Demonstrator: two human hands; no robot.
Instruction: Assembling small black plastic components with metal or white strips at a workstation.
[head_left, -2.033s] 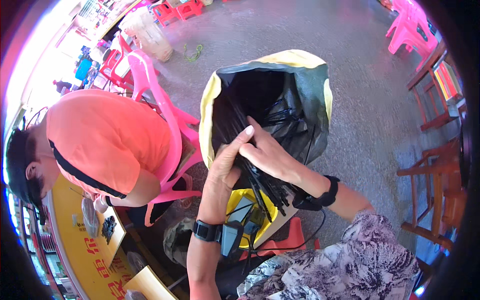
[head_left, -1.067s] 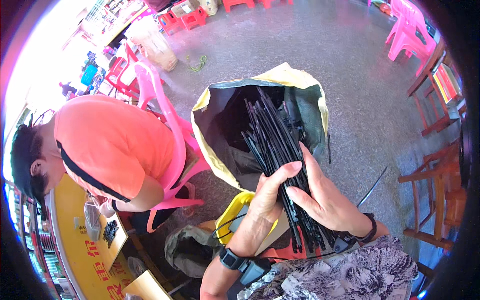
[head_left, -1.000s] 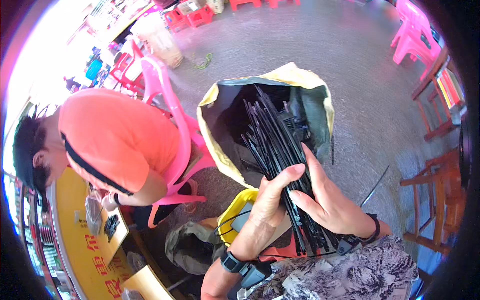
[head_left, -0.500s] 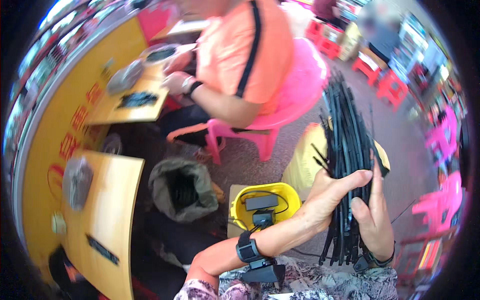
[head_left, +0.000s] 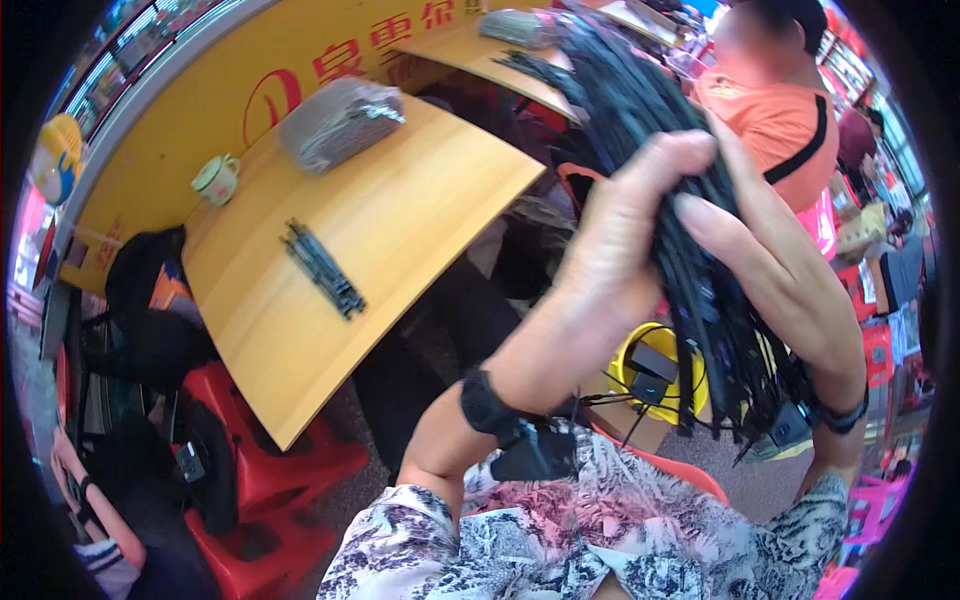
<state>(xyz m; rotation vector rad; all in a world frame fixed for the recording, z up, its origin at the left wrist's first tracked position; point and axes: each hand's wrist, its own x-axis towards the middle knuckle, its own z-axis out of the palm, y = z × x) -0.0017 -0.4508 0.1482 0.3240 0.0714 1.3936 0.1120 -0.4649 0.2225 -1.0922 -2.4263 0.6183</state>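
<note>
A thick bundle of long, thin black strips (head_left: 622,95) is raised in front of me, tilted with its upper end toward the far left. My left hand (head_left: 625,225) wraps round its near left side, thumb laid across the strips. From the other side my right hand (head_left: 768,245) closes on the same bundle, its thumb pressed against it. Loose lower ends fan out between my forearms. On the wooden table (head_left: 430,200) to the left lies a small stack of similar dark strips (head_left: 325,268). The exact kind of strip is hard to make out.
A plastic-wrapped grey package (head_left: 340,125) and a mug (head_left: 217,180) stand on the table by the yellow wall. Below the bundle is a yellow bucket (head_left: 702,385) with black devices and cables. A person in orange (head_left: 790,130) sits beyond; red stools (head_left: 270,450) stand at left.
The view has swung left, bringing the near table to the middle. The bundle is now higher and tilted left instead of nearly upright. Both hands still hold it.
</note>
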